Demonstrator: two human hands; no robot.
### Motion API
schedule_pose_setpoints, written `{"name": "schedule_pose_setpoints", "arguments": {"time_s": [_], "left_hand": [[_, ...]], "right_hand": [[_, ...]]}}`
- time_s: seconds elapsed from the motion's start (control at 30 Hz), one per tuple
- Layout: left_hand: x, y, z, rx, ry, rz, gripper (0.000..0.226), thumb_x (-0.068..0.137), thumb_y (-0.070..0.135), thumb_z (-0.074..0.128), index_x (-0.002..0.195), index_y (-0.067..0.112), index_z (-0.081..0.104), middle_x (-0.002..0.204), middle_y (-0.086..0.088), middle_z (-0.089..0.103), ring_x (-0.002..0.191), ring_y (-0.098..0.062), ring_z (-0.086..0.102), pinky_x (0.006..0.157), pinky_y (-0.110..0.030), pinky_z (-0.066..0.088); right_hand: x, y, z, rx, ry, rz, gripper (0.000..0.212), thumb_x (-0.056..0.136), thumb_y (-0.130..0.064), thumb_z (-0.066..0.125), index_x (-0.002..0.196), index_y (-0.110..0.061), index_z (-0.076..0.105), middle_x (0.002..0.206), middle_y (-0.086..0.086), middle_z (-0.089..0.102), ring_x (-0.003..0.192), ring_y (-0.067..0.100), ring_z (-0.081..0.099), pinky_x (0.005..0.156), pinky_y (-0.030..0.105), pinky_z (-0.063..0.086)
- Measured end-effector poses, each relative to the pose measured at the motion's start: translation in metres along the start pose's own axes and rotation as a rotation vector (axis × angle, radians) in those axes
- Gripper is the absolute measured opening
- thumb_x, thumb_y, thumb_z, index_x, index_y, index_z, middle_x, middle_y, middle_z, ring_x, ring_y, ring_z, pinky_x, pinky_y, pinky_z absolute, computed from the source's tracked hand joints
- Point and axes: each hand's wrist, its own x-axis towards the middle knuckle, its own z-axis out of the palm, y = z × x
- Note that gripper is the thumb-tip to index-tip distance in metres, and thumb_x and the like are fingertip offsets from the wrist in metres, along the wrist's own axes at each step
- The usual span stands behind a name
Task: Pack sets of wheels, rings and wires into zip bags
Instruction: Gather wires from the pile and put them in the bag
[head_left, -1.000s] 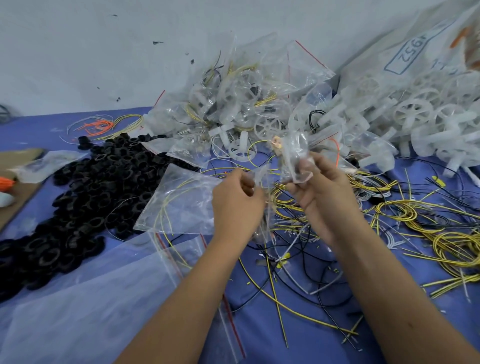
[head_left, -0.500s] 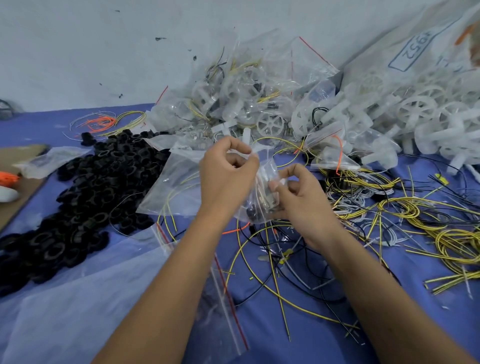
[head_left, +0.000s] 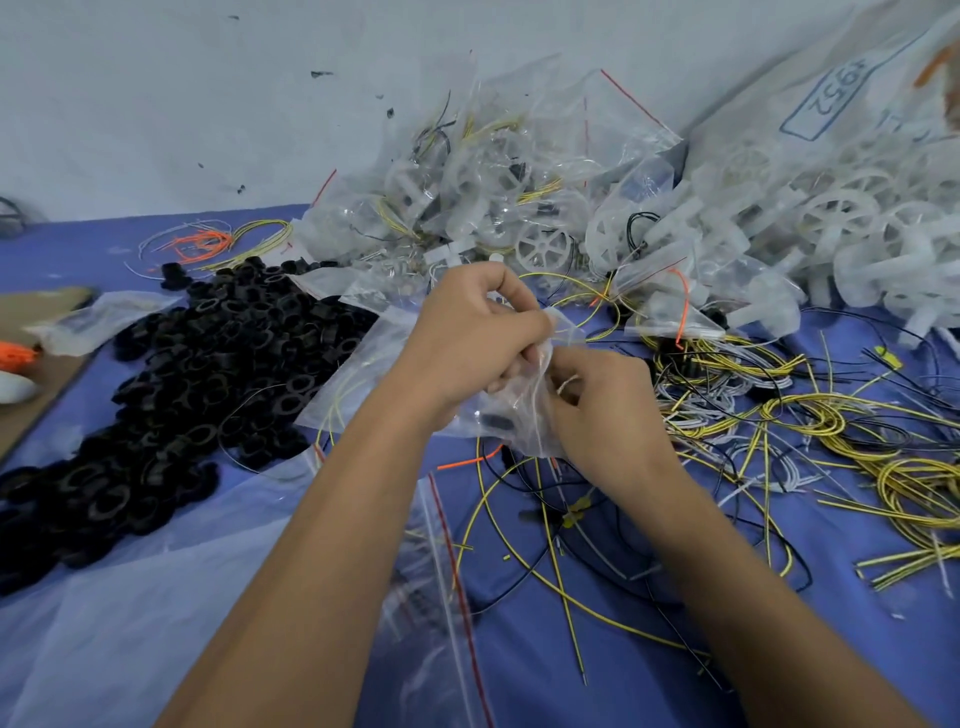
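Note:
Both my hands hold one small clear zip bag (head_left: 511, 415) above the blue table, with dark parts showing through its plastic. My left hand (head_left: 470, 338) grips the bag's top edge with curled fingers. My right hand (head_left: 602, 410) pinches the bag's right side, a thin pale wire showing by its fingers. Black rings (head_left: 202, 364) lie in a heap to the left. White wheels (head_left: 872, 223) pile up at the back right. Yellow and black wires (head_left: 810, 431) spread to the right.
A mound of filled zip bags (head_left: 498, 182) sits against the wall behind my hands. Flat empty zip bags (head_left: 156, 597) lie at the front left. A large sack marked 4952 (head_left: 826, 98) leans at the back right. Orange wires (head_left: 202, 244) lie at the back left, and a cardboard piece (head_left: 36, 374) lies at the left edge.
My hands brought the bag down from in front of the bag mound and closer to me. Both hands now sit tighter together on it.

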Motion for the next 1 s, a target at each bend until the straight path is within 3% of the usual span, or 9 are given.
{"name": "schedule_pose_setpoints", "arguments": {"time_s": [0.1,0.2,0.3,0.43,0.57,0.67,0.73,0.8,1.0], "left_hand": [[-0.004,0.007,0.005,-0.051,0.007,0.001,0.014,0.088,-0.002,0.067,0.085,0.006,0.056,0.050,-0.005,0.060,0.035,-0.013,0.040,0.035,-0.016,0.026],[-0.004,0.017,0.005,-0.175,0.085,0.039,0.016,0.089,-0.002,0.067,0.081,0.008,0.056,0.051,-0.006,0.057,0.034,-0.011,0.039,0.034,-0.015,0.025],[-0.001,0.024,-0.003,-0.241,0.206,0.099,0.020,0.088,-0.004,0.063,0.076,0.009,0.054,0.048,-0.003,0.055,0.033,-0.010,0.039,0.035,-0.015,0.024],[0.004,0.011,-0.015,-0.244,0.378,0.075,0.019,0.086,-0.004,0.059,0.075,0.010,0.052,0.046,0.003,0.054,0.034,-0.011,0.039,0.037,-0.014,0.024],[0.007,-0.017,-0.003,-0.163,0.393,0.114,0.017,0.090,0.019,0.066,0.077,0.016,0.056,0.057,0.001,0.059,0.045,-0.011,0.047,0.041,-0.021,0.034],[0.008,-0.043,0.016,0.062,0.282,0.290,0.037,0.093,0.055,0.050,0.088,0.020,0.062,0.087,0.000,0.066,0.081,-0.016,0.059,0.072,-0.036,0.052],[0.009,-0.061,0.023,0.277,0.191,0.341,0.056,0.097,0.061,0.031,0.112,0.019,0.066,0.111,0.005,0.065,0.112,-0.017,0.056,0.100,-0.035,0.042],[0.012,-0.076,0.023,0.562,0.143,0.278,0.074,0.096,0.066,0.016,0.134,0.019,0.059,0.136,0.001,0.057,0.135,-0.020,0.042,0.114,-0.028,0.025],[0.011,-0.076,0.024,0.888,0.156,-0.164,0.071,0.102,0.059,0.022,0.137,0.005,0.052,0.146,-0.027,0.049,0.143,-0.043,0.034,0.120,-0.054,0.023]], "right_hand": [[-0.001,-0.008,-0.005,0.477,-0.134,0.069,0.024,0.105,-0.011,0.052,0.091,-0.010,0.072,0.085,0.008,0.074,0.075,0.029,0.068,0.070,0.046,0.059],[-0.003,-0.014,-0.007,0.939,-0.369,0.033,0.034,0.104,0.008,0.043,0.114,-0.011,0.069,0.113,0.006,0.072,0.111,0.023,0.062,0.098,0.048,0.050],[0.003,-0.008,-0.010,0.909,-0.161,0.021,0.036,0.094,0.016,0.053,0.123,0.000,0.068,0.125,0.017,0.070,0.122,0.027,0.062,0.105,0.044,0.049],[0.010,0.002,-0.029,0.998,0.198,0.027,0.030,0.093,0.011,0.049,0.095,-0.005,0.075,0.096,0.017,0.076,0.096,0.035,0.074,0.079,0.034,0.059],[0.015,0.026,-0.037,0.443,0.454,0.168,0.023,0.096,-0.006,0.054,0.091,-0.020,0.071,0.079,0.007,0.073,0.071,0.022,0.070,0.064,0.038,0.056],[0.014,0.042,-0.038,-0.098,0.361,0.157,0.016,0.093,-0.010,0.061,0.096,-0.017,0.076,0.084,0.002,0.075,0.078,0.022,0.070,0.076,0.038,0.056],[0.013,0.045,-0.038,-0.288,0.210,0.148,0.018,0.095,-0.011,0.062,0.106,-0.013,0.077,0.096,0.008,0.077,0.091,0.030,0.068,0.083,0.041,0.055],[0.014,0.046,-0.037,-0.399,0.069,0.166,0.022,0.097,-0.016,0.062,0.114,-0.011,0.075,0.110,0.011,0.075,0.104,0.035,0.063,0.093,0.043,0.051],[0.014,0.040,-0.030,-0.590,0.001,0.185,0.032,0.092,-0.045,0.071,0.091,-0.014,0.079,0.099,0.011,0.063,0.112,0.034,0.046,0.107,0.045,0.036]]}}
